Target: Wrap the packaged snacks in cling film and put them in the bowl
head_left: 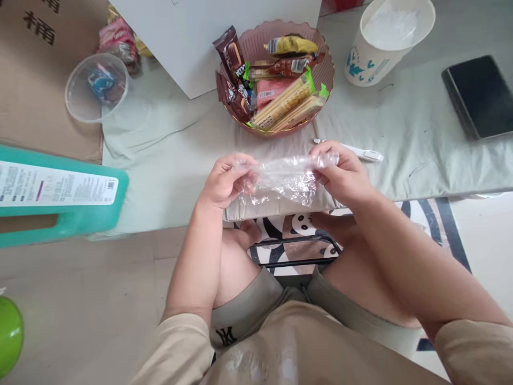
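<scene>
Clear plastic bag (286,179) pinched betw. left hand (224,182) & right hand (344,174), above table edge (168,192), nr snack bowl (326,80). Prob. light, flimsy, slippery, tears easily; best gripped at top rim, both ends.

A pale cloth-covered table (401,155) carries a snack-filled pink bowl (326,75), white cup (380,59), dark phone (479,96) and white pen (366,154).

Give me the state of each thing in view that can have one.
Clear plastic bag: crumpled, stretched between both hands.
Left hand: gripping the bag's left end.
Right hand: pinching the bag's right end.
Snack bowl: filled with wrapped snacks.
Clear plastic cup: upright, open.
Phone: screen dark.
</scene>
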{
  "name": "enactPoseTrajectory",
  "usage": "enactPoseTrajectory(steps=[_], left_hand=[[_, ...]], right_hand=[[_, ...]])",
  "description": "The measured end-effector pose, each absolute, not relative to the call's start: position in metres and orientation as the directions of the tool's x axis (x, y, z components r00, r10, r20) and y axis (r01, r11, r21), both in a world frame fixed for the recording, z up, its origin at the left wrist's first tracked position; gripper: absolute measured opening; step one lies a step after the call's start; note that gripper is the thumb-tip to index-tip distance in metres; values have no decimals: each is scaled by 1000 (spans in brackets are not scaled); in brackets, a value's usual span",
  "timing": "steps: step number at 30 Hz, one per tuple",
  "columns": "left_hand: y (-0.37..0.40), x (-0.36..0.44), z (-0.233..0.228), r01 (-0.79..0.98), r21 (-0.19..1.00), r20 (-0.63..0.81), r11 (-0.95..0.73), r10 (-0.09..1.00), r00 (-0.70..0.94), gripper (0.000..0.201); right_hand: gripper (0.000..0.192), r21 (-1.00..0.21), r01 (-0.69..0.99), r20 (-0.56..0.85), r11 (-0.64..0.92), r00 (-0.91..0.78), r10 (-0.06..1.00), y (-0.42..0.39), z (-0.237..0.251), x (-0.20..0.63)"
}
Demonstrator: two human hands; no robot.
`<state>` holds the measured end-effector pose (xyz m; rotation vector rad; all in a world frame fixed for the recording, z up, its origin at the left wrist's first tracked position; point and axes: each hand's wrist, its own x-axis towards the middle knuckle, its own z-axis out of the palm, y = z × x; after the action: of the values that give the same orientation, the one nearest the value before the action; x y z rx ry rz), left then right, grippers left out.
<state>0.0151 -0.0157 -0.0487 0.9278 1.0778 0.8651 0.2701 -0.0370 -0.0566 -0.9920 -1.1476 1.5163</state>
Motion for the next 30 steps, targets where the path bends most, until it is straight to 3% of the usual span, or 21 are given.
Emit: enactPoseTrajectory(steps=[3,6,10,15,19,22,25,27,30], left_hand=[[-14,18,-50,-174,929,-283,327,929,237,19],[-11,20,-55,-161,952,-218,262,944,246,33],[-11,23,-63,-75,984,-141,161,965,223,26],[-10,27,-65,-41,989,-134,143,976,171,38],[-11,24,-63,-14,991,-125,132,964,235,36],[-14,23,-61,-12,989,-135,150,918,374,42],[-16,29,-61,-78,983,-120,167,901,416,62],[-17,36,-62,-170,966,-108,193,904,414,69],[-20,48,-65,-191,949,-121,249,852,509,65]], right_hand=[[20,-971,-199,-92,-130,-191,977,-38,-54,275],[33,-992,-86,-72,-88,-181,981,-37,-53,279],[20,-994,47,-104,-97,-169,980,-38,-53,277],[48,-985,75,-165,-154,-165,972,-39,-56,277],[28,-986,166,-33,-25,-45,998,-37,-55,284],[36,-998,57,-27,-14,-223,975,-38,-53,283],[29,-986,152,-145,-74,-537,831,-41,-51,273],[21,-975,215,-174,-57,-574,800,-42,-50,266],[21,-987,157,-105,-37,-451,886,-41,-51,261]])
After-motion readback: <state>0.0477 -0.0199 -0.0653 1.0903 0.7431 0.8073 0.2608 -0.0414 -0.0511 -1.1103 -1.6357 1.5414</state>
